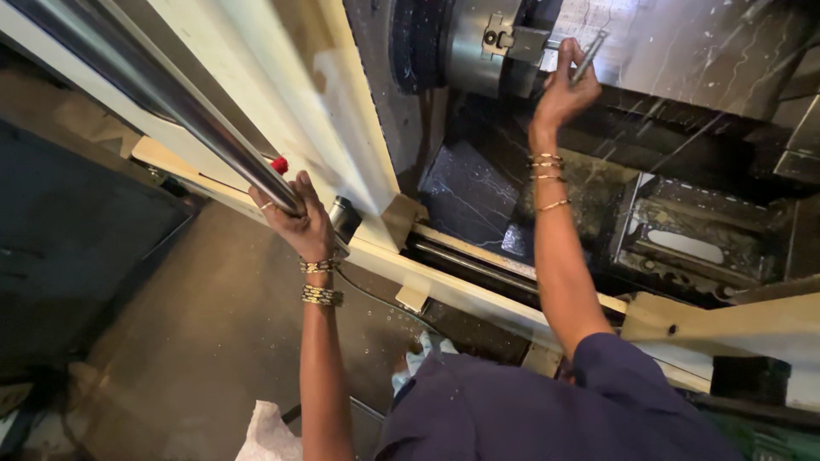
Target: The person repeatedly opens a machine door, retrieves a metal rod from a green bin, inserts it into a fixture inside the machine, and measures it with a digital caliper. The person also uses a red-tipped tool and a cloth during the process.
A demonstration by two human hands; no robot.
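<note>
My left hand [295,218] grips the lower end of a long shiny steel handle bar [162,94] on the cream machine door [282,77]. A small red knob [279,164] sits just above the fingers. My right hand [559,90] reaches into the machine and holds a thin grey metal rod [589,55] close to the steel chuck [483,43]. Both wrists wear gold bangles. The rod's lower end is hidden in my fist.
Inside the enclosure lie dark, wet metal surfaces [683,239] speckled with chips. A cream sill [461,286] runs along the opening's front edge. The brown floor [205,341] lies below left, with a white cloth [269,435] near the bottom.
</note>
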